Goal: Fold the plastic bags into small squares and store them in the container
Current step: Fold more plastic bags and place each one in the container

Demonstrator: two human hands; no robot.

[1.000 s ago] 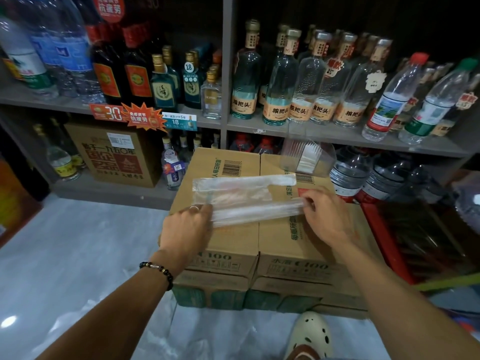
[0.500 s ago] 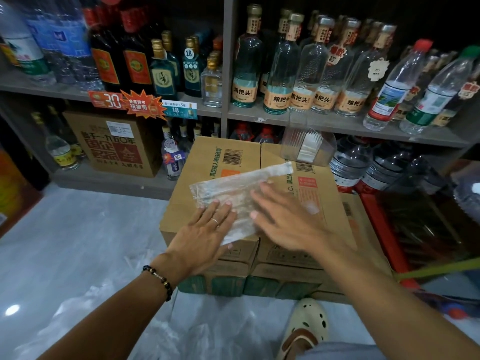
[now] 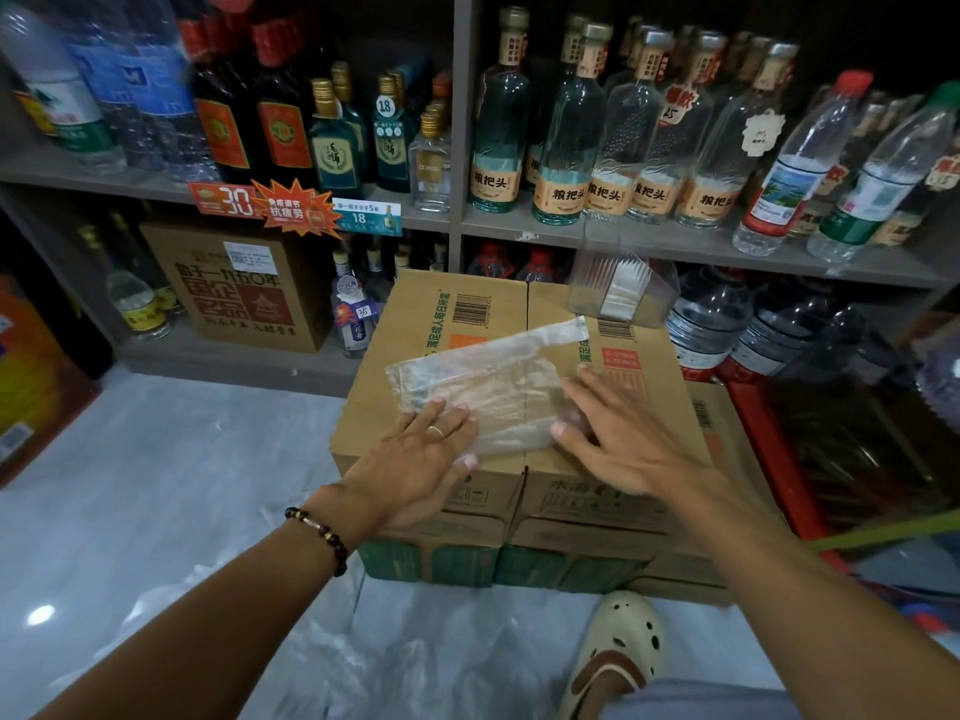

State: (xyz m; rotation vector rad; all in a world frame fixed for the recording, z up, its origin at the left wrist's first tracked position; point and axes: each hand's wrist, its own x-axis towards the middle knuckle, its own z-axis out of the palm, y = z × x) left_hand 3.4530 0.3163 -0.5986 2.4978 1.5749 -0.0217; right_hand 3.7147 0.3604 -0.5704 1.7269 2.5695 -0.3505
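Observation:
A clear plastic bag (image 3: 493,387), folded lengthwise into a flat band, lies on top of the cardboard boxes (image 3: 431,324). My left hand (image 3: 415,454) presses flat on its near left end with straight fingers. My right hand (image 3: 618,439) lies flat on its right end, fingers spread. One handle strip of the bag sticks out toward the upper right. A clear plastic container (image 3: 623,293) with several folded white squares inside stands at the far right corner of the boxes.
Shelves full of glass and plastic bottles (image 3: 561,137) rise right behind the boxes. More loose plastic bags (image 3: 363,662) lie on the grey floor near my foot in a cream clog (image 3: 618,646). A red crate rack (image 3: 779,459) stands to the right.
A second ago both hands pinched the bag's near edge and folded it over. Since then they have opened and now press flat on the folded bag, my right hand sliding rightward.

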